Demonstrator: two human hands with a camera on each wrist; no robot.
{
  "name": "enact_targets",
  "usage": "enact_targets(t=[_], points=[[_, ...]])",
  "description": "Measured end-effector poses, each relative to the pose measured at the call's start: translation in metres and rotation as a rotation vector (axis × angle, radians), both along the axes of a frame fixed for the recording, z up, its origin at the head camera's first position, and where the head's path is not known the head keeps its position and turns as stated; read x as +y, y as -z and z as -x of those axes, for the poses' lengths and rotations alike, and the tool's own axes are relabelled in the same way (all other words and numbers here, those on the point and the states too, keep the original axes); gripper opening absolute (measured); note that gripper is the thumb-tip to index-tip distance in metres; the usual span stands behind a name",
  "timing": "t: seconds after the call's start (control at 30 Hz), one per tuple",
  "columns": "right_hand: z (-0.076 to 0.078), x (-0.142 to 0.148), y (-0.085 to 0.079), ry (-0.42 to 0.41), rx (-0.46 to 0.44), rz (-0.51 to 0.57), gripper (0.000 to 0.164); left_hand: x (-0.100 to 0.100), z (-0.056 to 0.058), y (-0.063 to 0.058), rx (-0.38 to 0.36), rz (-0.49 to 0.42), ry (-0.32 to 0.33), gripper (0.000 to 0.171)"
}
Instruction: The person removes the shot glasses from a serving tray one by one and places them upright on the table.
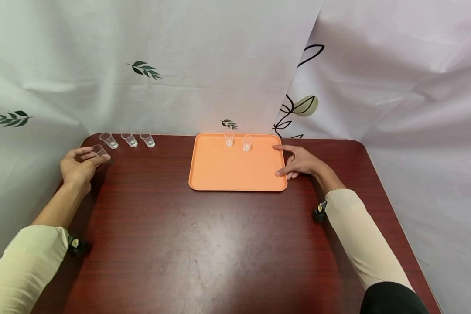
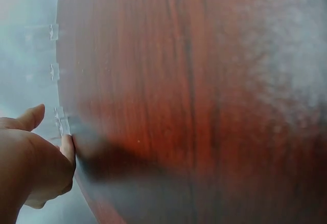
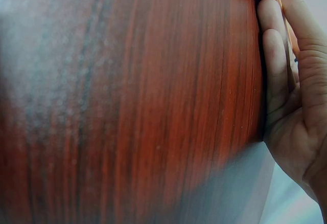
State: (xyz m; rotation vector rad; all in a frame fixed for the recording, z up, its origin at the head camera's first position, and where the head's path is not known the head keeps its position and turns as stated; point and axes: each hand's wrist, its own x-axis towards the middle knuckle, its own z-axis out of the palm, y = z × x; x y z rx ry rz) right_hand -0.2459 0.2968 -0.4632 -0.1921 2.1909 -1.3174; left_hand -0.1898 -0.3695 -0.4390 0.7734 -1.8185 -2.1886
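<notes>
At the table's far left corner, my left hand (image 1: pixel 78 165) has its thumb and fingers around a small clear plastic cup (image 1: pixel 100 151). In the left wrist view a fingertip is right at the base of this cup (image 2: pixel 64 127). Three more clear cups (image 1: pixel 129 139) stand in a row just behind it. My right hand (image 1: pixel 300 161) holds the right rim of an orange tray (image 1: pixel 235 174). Its thumb and index finger lie over the rim, while other fingers are along the tray's outer side in the right wrist view. Two clear cups (image 1: pixel 247 143) stand upright on the tray near its back.
The dark red wooden table (image 1: pixel 204 244) has rounded far corners. White curtains (image 1: pixel 188 65) with leaf prints hang close behind it and along both sides. The tray sits against the table's back edge, with bare wood between it and the cup row.
</notes>
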Motion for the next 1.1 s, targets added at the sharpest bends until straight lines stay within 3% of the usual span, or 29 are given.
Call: enact_targets(t=[0.17,0.43,0.6,0.83,1.0,1.1], points=[[0.0,-0.001,0.0,-0.003,-0.004,0.002,0.106,0.001,-0.007,0.0,-0.043,0.056,-0.007,0.059],[0.0,-0.001,-0.002,-0.004,0.008,-0.017,0.106,0.007,-0.017,0.002,-0.077,0.095,0.04,0.05],[0.0,0.0,-0.001,-0.009,0.007,-0.025,0.107,0.018,-0.02,0.005,-0.113,0.178,0.103,0.047],[-0.004,0.001,0.004,-0.008,0.005,-0.024,0.107,0.037,-0.019,0.007,-0.103,0.228,0.19,0.041],[-0.002,0.0,0.001,-0.004,0.012,-0.022,0.106,0.047,-0.014,0.004,-0.105,0.288,0.265,0.04],[-0.001,-0.001,-0.001,-0.005,0.012,-0.023,0.107,0.053,-0.013,0.002,-0.09,0.274,0.298,0.04]])
